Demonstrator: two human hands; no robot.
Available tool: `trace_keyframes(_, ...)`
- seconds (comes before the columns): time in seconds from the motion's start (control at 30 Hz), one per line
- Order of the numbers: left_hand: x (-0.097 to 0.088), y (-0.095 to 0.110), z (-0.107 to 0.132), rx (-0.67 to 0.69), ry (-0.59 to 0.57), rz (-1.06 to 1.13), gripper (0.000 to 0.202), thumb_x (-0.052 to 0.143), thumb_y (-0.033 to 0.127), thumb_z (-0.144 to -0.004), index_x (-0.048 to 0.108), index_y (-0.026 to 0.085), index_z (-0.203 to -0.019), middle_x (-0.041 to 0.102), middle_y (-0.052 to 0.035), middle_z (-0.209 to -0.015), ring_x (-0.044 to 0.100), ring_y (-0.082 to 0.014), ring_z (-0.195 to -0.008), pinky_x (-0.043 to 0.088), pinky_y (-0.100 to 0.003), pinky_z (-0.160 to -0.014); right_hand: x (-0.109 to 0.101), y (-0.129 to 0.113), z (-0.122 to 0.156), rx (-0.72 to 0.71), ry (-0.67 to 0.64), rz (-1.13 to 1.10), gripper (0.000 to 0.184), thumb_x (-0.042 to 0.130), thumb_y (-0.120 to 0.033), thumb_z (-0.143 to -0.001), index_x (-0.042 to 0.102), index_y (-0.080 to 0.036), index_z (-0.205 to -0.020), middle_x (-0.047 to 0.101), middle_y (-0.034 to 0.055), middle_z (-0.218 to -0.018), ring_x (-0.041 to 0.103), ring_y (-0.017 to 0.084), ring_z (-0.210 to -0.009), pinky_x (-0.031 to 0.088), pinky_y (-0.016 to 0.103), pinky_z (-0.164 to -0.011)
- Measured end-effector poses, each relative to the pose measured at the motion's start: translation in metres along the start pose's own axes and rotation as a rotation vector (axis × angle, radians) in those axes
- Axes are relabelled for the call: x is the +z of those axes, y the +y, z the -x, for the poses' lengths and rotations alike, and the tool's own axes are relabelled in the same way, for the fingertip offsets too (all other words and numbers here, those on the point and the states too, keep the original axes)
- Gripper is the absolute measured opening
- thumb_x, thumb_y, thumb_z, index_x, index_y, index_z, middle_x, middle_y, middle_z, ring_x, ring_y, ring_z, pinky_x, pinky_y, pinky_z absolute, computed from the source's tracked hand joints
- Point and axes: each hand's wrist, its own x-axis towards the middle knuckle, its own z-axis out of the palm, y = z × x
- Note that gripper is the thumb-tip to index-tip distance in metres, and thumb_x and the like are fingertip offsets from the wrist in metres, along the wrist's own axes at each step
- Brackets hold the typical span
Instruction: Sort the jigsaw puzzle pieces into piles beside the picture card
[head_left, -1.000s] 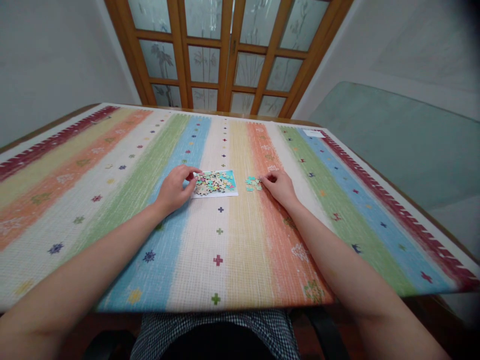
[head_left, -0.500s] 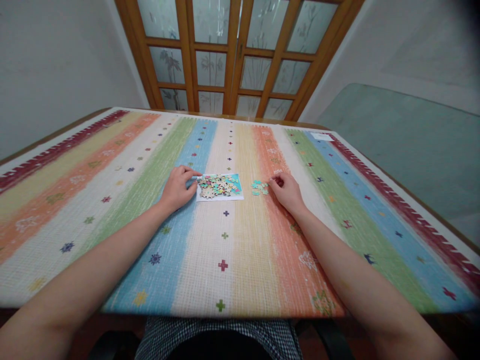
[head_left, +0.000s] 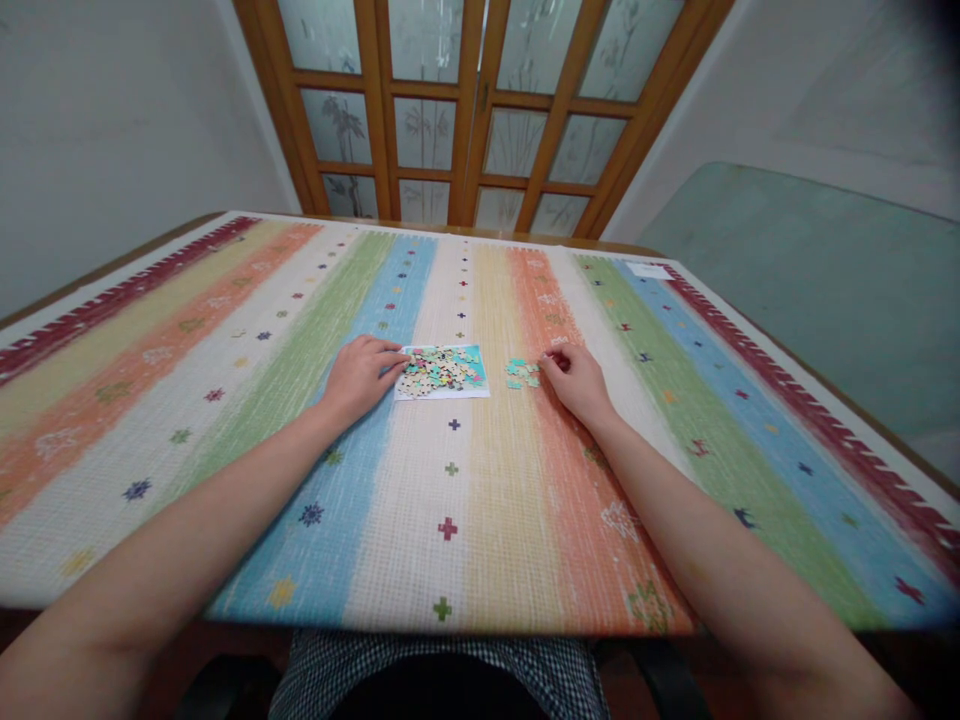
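Note:
A pile of small jigsaw puzzle pieces (head_left: 439, 372) lies on a white-edged picture sheet (head_left: 469, 392) in the middle of the table. My left hand (head_left: 360, 375) reaches over the sheet's left edge, its index finger stretched onto the pile and the thumb a little apart below it. To the right of the sheet, a small cluster of teal puzzle pieces (head_left: 521, 374) lies flat on the cloth. Beside this cluster rests my right hand (head_left: 574, 378), fingers curled and thumb and index finger pinched together at its right edge. Whatever sits in that pinch is too small to make out.
A striped cloth (head_left: 420, 530) covers the table. At the far right lies a small white paper (head_left: 649, 271). Beyond the table's back edge stand wooden doors with glass panes (head_left: 424, 130). A pale green panel (head_left: 810, 290) is against the right wall.
My left hand has moved slightly right, its fingertips now farther over the pile. My right hand stays pinched beside the cluster. The whole view has shifted very slightly.

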Motion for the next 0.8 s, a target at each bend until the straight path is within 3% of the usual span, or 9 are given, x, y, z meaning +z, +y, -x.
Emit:
trace_keyframes(0.23, -0.002, 0.007, -0.004, -0.078, 0.047, 0.032, 0.039, 0.047, 0.042, -0.104, 0.079, 0.020, -0.103, 0.078, -0.0109, -0.100, 0.066, -0.0299, -0.100, 0.050, -0.043, -0.091, 0.000, -0.002, 0.000, 0.004, -0.010, 0.023, 0.017, 0.055, -0.037, -0.083, 0.065, -0.022, -0.082, 0.067, 0.0088, -0.079, 0.059, 0.025, -0.077, 0.045, 0.039, -0.074)
trace_keyframes(0.47, 0.000, 0.006, -0.007, -0.260, 0.169, 0.378, 0.038, 0.054, 0.052, -0.098, 0.073, 0.022, -0.088, 0.075, -0.0064, -0.089, 0.066, -0.0241, -0.089, 0.050, -0.036, -0.084, -0.002, -0.006, 0.001, -0.024, 0.017, 0.047, 0.020, 0.055, -0.035, -0.087, 0.068, -0.021, -0.088, 0.068, 0.0121, -0.087, 0.061, 0.029, -0.087, 0.046, 0.044, -0.085)
trace_keyframes(0.6, -0.003, 0.019, -0.007, -0.333, 0.161, 0.582, 0.042, 0.061, 0.061, -0.091, 0.071, 0.021, -0.082, 0.072, -0.0038, -0.080, 0.062, -0.0203, -0.075, 0.047, -0.031, -0.070, -0.007, -0.035, 0.009, -0.128, 0.092, 0.087, 0.024, 0.052, -0.037, -0.095, 0.070, -0.021, -0.095, 0.070, 0.0150, -0.102, 0.058, 0.032, -0.106, 0.041, 0.049, -0.097)
trace_keyframes(0.8, -0.011, 0.054, -0.002, -0.272, 0.072, 0.655, 0.045, 0.059, 0.062, -0.092, 0.070, 0.021, -0.077, 0.071, -0.0038, -0.078, 0.061, -0.0207, -0.077, 0.047, -0.033, -0.073, -0.003, -0.100, 0.040, -0.371, -0.142, -0.092, 0.029, 0.050, -0.042, -0.103, 0.073, -0.025, -0.096, 0.070, 0.0097, -0.097, 0.061, 0.027, -0.098, 0.043, 0.044, -0.091)
